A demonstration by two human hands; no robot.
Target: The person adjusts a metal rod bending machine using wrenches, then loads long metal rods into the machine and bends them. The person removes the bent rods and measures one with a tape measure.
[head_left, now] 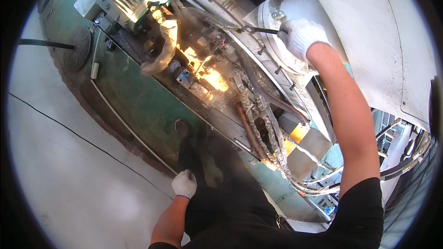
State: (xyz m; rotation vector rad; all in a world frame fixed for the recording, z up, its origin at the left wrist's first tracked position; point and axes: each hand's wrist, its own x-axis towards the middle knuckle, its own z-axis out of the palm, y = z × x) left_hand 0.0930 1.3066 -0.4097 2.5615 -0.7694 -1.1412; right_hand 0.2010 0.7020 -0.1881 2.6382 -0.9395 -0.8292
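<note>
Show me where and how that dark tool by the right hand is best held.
Probably by its right part, coming from the right: the tool is slim and straight, and its left end lies at the frame, seemingly leaving less room there. The right hand grips that right part.

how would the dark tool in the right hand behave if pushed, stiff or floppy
Probably stiff: the dark tool runs straight out from the right hand without sagging. It may pivot about its far end, which appears in line with the row of bolts. It's likely light enough for one hand, since only one grips it.
</note>
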